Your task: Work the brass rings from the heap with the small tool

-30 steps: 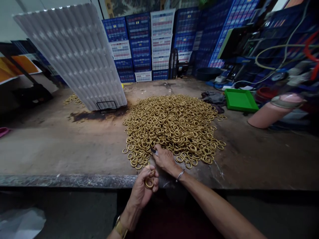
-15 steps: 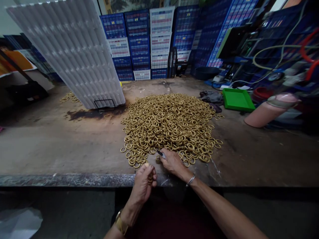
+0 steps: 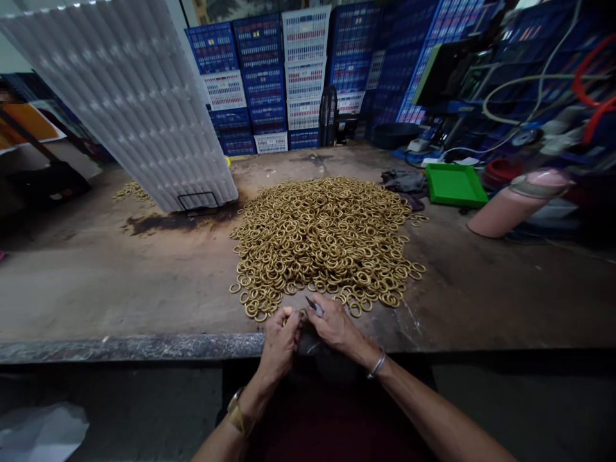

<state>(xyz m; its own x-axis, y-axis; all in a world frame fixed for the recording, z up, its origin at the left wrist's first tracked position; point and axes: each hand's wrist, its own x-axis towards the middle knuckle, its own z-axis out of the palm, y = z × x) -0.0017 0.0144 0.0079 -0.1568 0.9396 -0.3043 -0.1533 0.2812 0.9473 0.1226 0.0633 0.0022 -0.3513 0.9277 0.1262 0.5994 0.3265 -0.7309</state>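
Observation:
A big heap of brass-coloured rings point(image 3: 327, 237) lies on the worktable in front of me. My left hand point(image 3: 279, 340) is closed at the near edge of the heap, with brass rings partly hidden in its fingers. Close beside it, my right hand point(image 3: 337, 327) is wrapped round a small pointed tool point(image 3: 315, 307) with a dark tip and a grey body, perhaps a knife. The fingertips of both hands nearly meet around a ring point(image 3: 303, 313), and I cannot tell whether the right fingers touch it.
A tall translucent ribbed panel point(image 3: 129, 102) leans at the left in a black wire stand point(image 3: 198, 203). Stacked blue and white crates point(image 3: 262, 83) line the back. At the right are a green tray point(image 3: 455, 185), a dark cloth point(image 3: 404, 181) and a pink bottle point(image 3: 510, 208).
My right hand has drawn back from the heap's edge towards my left hand, keeping the pointed tool. My left hand has turned and risen slightly, and the fingertips are now close together.

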